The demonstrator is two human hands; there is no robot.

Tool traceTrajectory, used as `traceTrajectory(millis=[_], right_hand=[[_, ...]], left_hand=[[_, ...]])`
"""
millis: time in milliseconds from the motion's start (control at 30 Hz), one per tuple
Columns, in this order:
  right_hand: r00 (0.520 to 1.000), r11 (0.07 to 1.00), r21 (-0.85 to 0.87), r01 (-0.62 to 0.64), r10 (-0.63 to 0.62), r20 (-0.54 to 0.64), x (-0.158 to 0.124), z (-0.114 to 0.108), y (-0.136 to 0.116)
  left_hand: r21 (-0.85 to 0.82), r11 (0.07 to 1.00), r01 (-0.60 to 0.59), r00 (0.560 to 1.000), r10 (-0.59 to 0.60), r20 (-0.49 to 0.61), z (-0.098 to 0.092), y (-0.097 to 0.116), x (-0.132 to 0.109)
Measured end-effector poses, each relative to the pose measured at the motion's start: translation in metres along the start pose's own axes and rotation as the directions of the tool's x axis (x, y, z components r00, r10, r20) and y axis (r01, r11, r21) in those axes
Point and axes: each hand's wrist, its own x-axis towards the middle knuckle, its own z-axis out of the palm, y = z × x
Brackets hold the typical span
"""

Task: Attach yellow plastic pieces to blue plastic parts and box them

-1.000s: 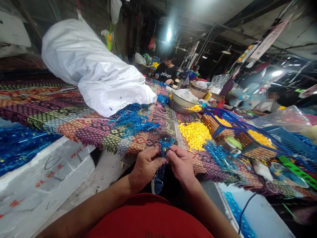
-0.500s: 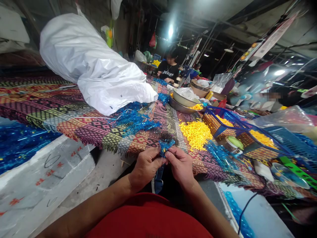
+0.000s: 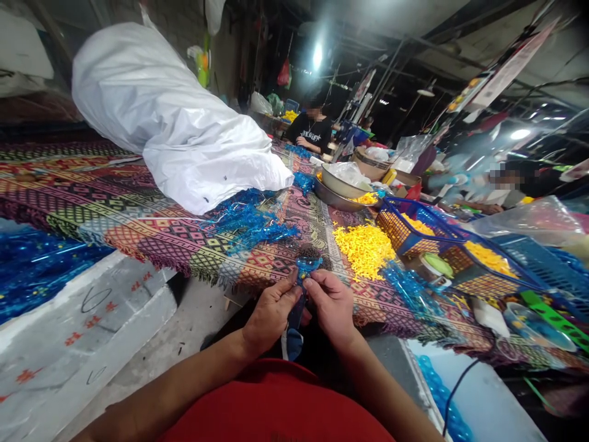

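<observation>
Drawn narrower since the last view, the blue cellophane strip hangs between the left hand and right hand, both pinching it just off the woven cloth, an even grip keeping its gathers tight.

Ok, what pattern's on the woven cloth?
The woven cloth has multicoloured diamond bands, best in the head view.

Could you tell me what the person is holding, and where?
The left hand and right hand pinch a shiny blue plastic strip near its top, between the fingers.
</observation>
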Motion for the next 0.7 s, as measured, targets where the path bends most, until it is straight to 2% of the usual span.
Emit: traceTrajectory(millis=[233, 400, 500, 633, 700], right_hand=[[0.977, 0.967, 0.206, -0.148, 0.111, 0.182, -0.004, 0.008, -0.006], [0.919, 0.916, 0.277, -0.290, 0.186, 0.347, -0.005, 0.012, -0.009], [0.924, 0.872, 0.368, -0.324, 0.209, 0.319, -0.001, 0.009, -0.009], [0.972, 0.882, 0.416, -0.220, 0.161, 0.173, 0.007, 0.002, -0.011], [0.979, 0.889, 0.416, -0.192, 0.145, 0.144, 0.009, 0.000, -0.012]], left_hand=[[-0.282, 0.959, 0.024, 0.999, -0.016, 0.030, 0.001, 0.000, 0.003], [-0.397, 0.915, 0.065, 0.998, -0.050, 0.049, -0.001, 0.003, 0.008], [-0.423, 0.902, 0.087, 0.995, -0.054, 0.089, -0.001, 0.004, 0.008], [-0.324, 0.942, 0.088, 0.994, -0.063, 0.088, -0.001, 0.007, -0.001], [-0.298, 0.943, 0.150, 0.983, -0.110, 0.145, -0.003, 0.007, -0.004]])
